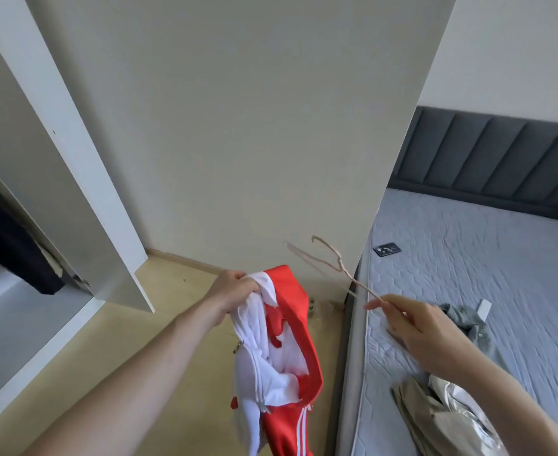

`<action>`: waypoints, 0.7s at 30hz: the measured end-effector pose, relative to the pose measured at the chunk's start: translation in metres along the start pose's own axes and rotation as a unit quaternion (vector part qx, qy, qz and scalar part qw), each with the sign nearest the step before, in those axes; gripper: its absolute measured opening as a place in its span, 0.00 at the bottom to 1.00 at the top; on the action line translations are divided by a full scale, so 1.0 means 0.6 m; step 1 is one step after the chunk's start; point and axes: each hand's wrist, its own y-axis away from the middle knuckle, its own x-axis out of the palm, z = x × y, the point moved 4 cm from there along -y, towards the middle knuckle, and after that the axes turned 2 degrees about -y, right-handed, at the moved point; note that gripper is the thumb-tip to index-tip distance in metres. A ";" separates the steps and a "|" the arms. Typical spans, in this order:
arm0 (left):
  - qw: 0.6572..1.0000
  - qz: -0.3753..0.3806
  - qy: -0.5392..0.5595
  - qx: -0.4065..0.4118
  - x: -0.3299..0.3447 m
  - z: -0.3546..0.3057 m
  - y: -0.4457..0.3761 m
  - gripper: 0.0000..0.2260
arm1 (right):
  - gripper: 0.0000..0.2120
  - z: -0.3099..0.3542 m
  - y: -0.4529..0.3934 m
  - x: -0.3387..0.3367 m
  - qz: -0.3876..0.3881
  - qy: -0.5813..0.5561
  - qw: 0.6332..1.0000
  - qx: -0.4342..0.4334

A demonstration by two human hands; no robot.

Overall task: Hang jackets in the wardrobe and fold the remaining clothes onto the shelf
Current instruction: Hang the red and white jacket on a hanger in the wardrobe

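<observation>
Red-and-white jacket (pixel 277 357) dangles by its collar from the left hand's (pixel 235 292) bunched grip beside the bed (pixel 468 258), while the right hand (pixel 425 334) pinches a thin hanger (pixel 333 268) by one end, seemingly ready to thread it in.

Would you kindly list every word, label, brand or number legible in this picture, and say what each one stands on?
No text can be read here.
Black garment in the wardrobe: a small white patch, too blurred to read.
Dark card on the mattress: pale marks, too small to read.
Red and white jacket in the left hand: white stripes only, no visible lettering.
</observation>
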 end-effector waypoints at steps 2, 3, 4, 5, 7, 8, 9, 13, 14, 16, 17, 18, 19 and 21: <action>0.999 0.007 0.032 -0.026 -0.005 0.008 -0.005 0.18 | 0.14 -0.001 0.010 -0.014 -0.034 -0.034 0.999 0.004; 0.999 0.011 0.045 -0.026 -0.008 0.009 -0.007 0.19 | 0.13 -0.002 0.015 -0.020 -0.044 -0.051 0.998 0.008; 0.998 0.018 0.054 -0.019 -0.010 0.010 -0.007 0.19 | 0.13 -0.003 0.020 -0.025 -0.048 -0.062 0.997 0.011; 0.998 0.023 0.064 -0.016 -0.013 0.011 -0.008 0.19 | 0.12 -0.002 0.024 -0.029 -0.048 -0.066 0.997 0.010; 0.996 0.022 0.079 -0.018 -0.023 0.011 -0.009 0.15 | 0.12 0.000 0.032 -0.037 -0.053 -0.055 0.997 0.006; 0.996 0.016 0.082 -0.014 -0.027 0.010 -0.010 0.12 | 0.12 0.001 0.035 -0.042 -0.060 -0.050 0.997 0.004; 0.996 0.005 0.090 -0.007 -0.032 0.009 -0.013 0.10 | 0.12 0.002 0.035 -0.046 -0.065 -0.050 0.997 0.001; 0.991 -0.068 0.111 -0.001 -0.057 0.012 -0.021 0.10 | 0.12 0.008 0.026 -0.040 -0.042 -0.053 0.998 -0.010; 0.992 -0.080 0.098 0.002 -0.063 0.011 -0.022 0.10 | 0.12 0.010 0.022 -0.033 -0.033 -0.052 0.998 -0.011; 0.993 -0.096 0.061 0.023 -0.073 0.000 -0.022 0.08 | 0.12 0.016 0.013 -0.016 -0.021 -0.044 0.999 -0.015; 0.993 -0.106 0.036 0.041 -0.078 -0.009 -0.019 0.07 | 0.12 0.019 0.009 -0.007 -0.021 -0.041 0.999 -0.018; 0.991 -0.116 0.011 0.061 -0.082 -0.019 -0.014 0.08 | 0.12 0.021 0.004 0.001 -0.023 -0.037 0.999 -0.021; 0.989 -0.126 -0.010 0.082 -0.085 -0.030 -0.008 0.10 | 0.12 0.025 -0.002 0.009 -0.025 -0.033 0.999 -0.024; 0.983 -0.136 -0.035 0.119 -0.091 -0.052 0.005 0.11 | 0.12 0.034 -0.014 0.025 -0.018 -0.026 0.999 -0.035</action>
